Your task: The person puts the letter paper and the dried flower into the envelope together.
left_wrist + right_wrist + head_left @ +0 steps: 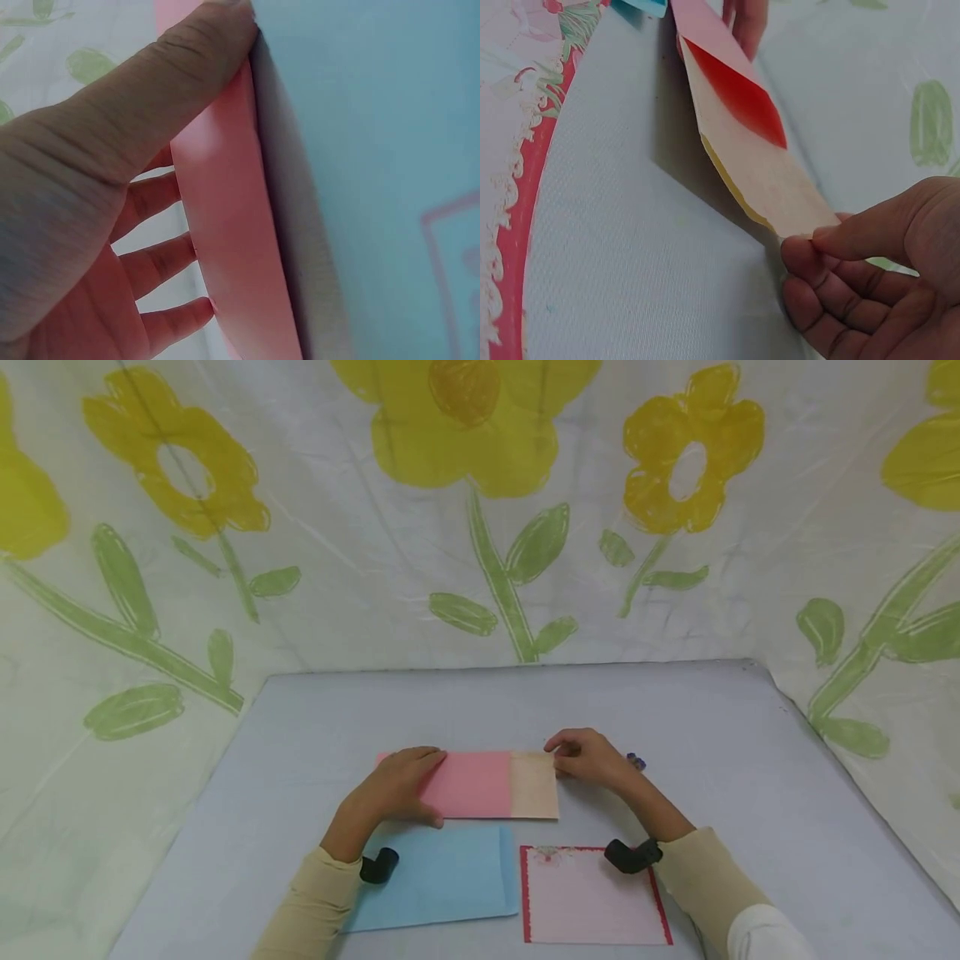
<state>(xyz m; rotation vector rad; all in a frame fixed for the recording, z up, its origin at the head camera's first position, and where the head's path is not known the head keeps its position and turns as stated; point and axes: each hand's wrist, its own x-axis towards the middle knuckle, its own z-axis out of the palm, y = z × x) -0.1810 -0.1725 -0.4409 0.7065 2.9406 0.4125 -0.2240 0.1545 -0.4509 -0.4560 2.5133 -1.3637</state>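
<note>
A pink envelope [476, 785] lies across the middle of the table, with a beige card [534, 787] sticking out of its right end. My left hand [401, 785] grips the envelope's left part. In the left wrist view its thumb [180, 75] presses the near edge while the fingers [161, 262] reach the far edge. At the card's far right corner, my right hand [592, 758] pinches the card between thumb and forefinger. The right wrist view shows the card bowed up off the table and the envelope's red inside [739, 101] at its mouth.
Nearer to me lies a light blue envelope [442, 872], just below the pink one. To its right is a pale pink sheet with a red border [585, 902]. A small purple object [636, 762] sits behind the right wrist. A flower-printed curtain [337, 568] hangs beyond the table.
</note>
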